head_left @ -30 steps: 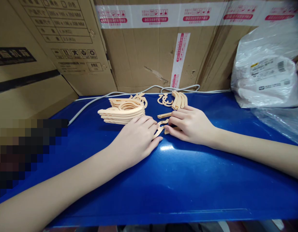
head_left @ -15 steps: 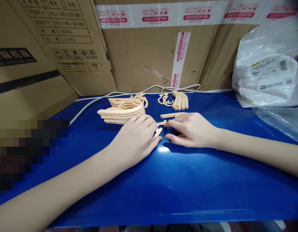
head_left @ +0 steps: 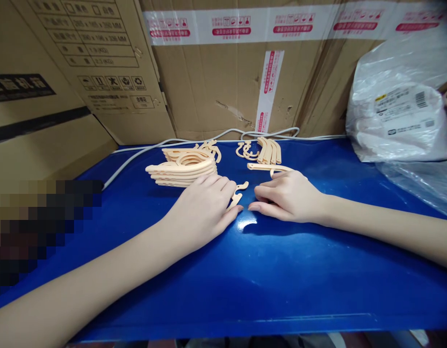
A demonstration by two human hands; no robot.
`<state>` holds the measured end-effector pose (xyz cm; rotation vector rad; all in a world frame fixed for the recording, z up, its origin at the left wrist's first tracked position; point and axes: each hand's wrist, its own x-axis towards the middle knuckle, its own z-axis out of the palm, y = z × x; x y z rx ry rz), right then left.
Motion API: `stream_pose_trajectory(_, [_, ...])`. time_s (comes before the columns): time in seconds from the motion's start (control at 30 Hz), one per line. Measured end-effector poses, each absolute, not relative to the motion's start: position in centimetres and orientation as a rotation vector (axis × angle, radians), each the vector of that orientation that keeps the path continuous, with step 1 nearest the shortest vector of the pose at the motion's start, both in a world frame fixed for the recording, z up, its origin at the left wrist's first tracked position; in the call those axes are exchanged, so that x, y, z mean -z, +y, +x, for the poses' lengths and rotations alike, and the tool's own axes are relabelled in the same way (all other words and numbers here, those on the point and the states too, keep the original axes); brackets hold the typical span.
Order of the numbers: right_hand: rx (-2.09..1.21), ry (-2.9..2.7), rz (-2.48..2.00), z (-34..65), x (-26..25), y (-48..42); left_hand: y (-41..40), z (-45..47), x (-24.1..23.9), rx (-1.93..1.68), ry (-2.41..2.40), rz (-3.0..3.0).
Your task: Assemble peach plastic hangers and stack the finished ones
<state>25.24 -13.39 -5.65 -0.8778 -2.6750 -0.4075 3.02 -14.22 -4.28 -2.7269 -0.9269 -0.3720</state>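
My left hand (head_left: 205, 210) lies palm down on the blue table (head_left: 245, 275), its fingers pressed on a small peach plastic hook piece (head_left: 238, 192) that pokes out past the fingertips. My right hand (head_left: 287, 195) faces it, fingers curled loosely, thumb tip almost touching the left fingertips. A long peach bar piece (head_left: 265, 167) lies just beyond the right knuckles. Behind the left hand stands a stack of peach plastic hangers (head_left: 183, 169). A small bundle of loose peach parts (head_left: 261, 151) lies at the back.
Cardboard boxes (head_left: 223, 72) wall the back and left of the table. A white cable (head_left: 143, 151) runs along the rear edge. A clear plastic bag with a labelled white package (head_left: 401, 116) sits at the right. A pixelated patch covers the left edge.
My right hand has drawn back from the hook piece and let go of it. The long bar piece now lies farther back beside the right knuckles. My left hand has barely moved.
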Motion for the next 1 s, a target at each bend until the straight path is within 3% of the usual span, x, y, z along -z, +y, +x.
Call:
stream_pose_trajectory(0.3, [0.514,-2.635,-0.625,25.5,5.36,-13.46,-14.34,3.11,4.4,0.401,-0.934,-2.768])
stream_pose_trajectory(0.7, [0.288,-2.645,-0.798,25.67,5.83,-13.52,-13.81,3.16,4.33,0.312,-0.939,-2.695])
stream_pose_trajectory(1.0, [0.138,-2.651,-0.733,25.45,6.02,-13.42,-13.71,2.79,4.43,0.445,-0.947,-2.688])
